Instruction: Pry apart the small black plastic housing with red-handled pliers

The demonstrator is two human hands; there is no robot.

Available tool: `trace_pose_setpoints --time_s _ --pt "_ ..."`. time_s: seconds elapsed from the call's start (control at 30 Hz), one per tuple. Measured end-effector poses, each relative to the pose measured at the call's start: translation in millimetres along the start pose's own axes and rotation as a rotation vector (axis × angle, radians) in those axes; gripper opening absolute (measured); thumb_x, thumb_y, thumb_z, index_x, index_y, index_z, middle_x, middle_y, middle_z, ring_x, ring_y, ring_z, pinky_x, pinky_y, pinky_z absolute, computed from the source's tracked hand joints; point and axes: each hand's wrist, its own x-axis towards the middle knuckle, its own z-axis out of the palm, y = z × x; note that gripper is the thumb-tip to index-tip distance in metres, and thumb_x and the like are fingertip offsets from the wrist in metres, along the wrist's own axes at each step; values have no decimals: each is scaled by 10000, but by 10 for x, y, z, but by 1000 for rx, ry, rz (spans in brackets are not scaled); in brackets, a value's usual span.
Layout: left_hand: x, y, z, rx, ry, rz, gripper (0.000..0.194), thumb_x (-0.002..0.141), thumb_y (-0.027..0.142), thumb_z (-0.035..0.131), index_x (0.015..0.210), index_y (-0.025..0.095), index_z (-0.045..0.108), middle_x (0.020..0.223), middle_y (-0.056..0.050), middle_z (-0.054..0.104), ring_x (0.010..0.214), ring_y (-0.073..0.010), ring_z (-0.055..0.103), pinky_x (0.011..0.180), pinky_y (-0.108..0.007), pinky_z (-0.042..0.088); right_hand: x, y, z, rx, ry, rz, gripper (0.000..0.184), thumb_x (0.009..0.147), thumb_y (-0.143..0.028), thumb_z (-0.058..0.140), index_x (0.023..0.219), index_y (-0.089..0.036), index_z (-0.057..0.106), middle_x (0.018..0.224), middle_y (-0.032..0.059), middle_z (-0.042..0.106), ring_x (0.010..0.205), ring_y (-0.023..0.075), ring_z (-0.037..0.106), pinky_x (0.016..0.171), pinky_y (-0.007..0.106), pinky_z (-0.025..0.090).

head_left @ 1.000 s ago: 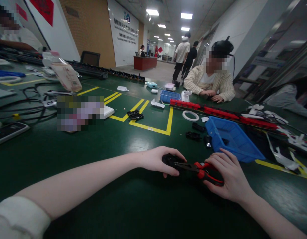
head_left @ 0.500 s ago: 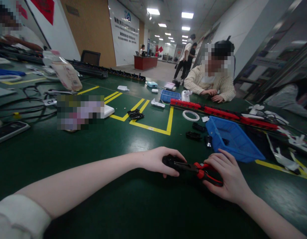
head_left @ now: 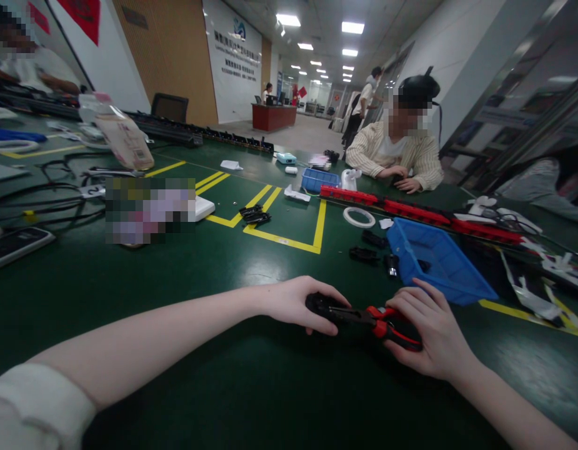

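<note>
My left hand (head_left: 295, 302) lies on the green table (head_left: 185, 294), its fingers wrapped round a small black part (head_left: 320, 304). My right hand (head_left: 427, 331) is closed on the red-and-black handles of a pair of pliers (head_left: 385, 323). The pliers' dark jaws reach left to the black part and touch it. Both hands rest low on the table near its front edge.
A blue bin (head_left: 436, 261) stands just behind my right hand, with loose black parts (head_left: 368, 247) left of it and a white ring (head_left: 358, 217). Red strips (head_left: 410, 211) run across the back. A person in a striped shirt (head_left: 396, 156) sits opposite. Cables and a phone (head_left: 14, 244) lie left.
My hands and the pliers have barely shifted. The people walking in the far corridor have moved farther away to the right.
</note>
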Motion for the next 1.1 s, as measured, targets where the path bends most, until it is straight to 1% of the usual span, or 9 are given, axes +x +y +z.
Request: trace_pose_setpoints --time_s 0.17,0.37,0.53,0.6,0.7,0.8,0.97,1.1 --pt "3 10 4 -6 3 -5 491 784 206 712 1247 185 553 1036 -47 626 676 -86 606 609 -228 544 15 -20 5 -3 1 -7 361 692 -438 621 969 -219 544 887 57 650 892 258 598 995 525 335" --pt "-4 -26 12 25 0 28 470 792 215 702 1236 196 551 1024 -40 625 668 -90 607 607 -242 549 25 -72 7 -16 7 -15 352 715 -448 603 963 -207 537 875 68 641 902 263 593 1005 524 322" --pt "-11 -25 10 45 11 9 489 799 224 692 1260 190 535 1028 -51 626 663 -92 605 610 -245 550 35 -88 7 -20 8 -10 335 708 -428 604 950 -205 537 868 65 641 889 257 591 996 525 331" --pt "-18 -21 7 68 0 1 482 808 255 687 1260 184 537 1006 -53 633 668 -101 606 619 -252 544 34 -86 7 -19 8 -8 337 705 -433 599 951 -209 542 873 65 646 891 259 593 996 527 332" --pt "-26 -19 1 154 -1 27 439 811 329 690 1205 174 577 968 -51 642 711 -125 612 644 -256 522 24 -73 1 -20 10 -12 354 709 -452 592 962 -209 546 883 72 650 903 267 595 1006 531 326" --pt "-27 -18 -3 233 13 41 421 808 366 691 1175 182 598 986 -47 642 779 -143 615 680 -256 498 8 -47 -9 -20 7 -14 367 700 -456 601 971 -214 549 898 71 652 916 269 596 1012 528 327" --pt "-25 -22 -1 250 19 43 448 800 385 697 1189 192 589 997 -40 639 813 -152 612 693 -261 485 -12 -3 -7 -17 12 -20 385 681 -456 609 979 -217 562 911 67 657 926 270 598 1019 527 326" --pt "-27 -33 0 243 13 44 452 807 390 690 1200 197 575 1003 -40 638 780 -144 613 676 -264 491 0 -9 -1 -18 12 -26 377 693 -456 601 973 -207 564 909 73 655 920 268 596 1009 531 335"
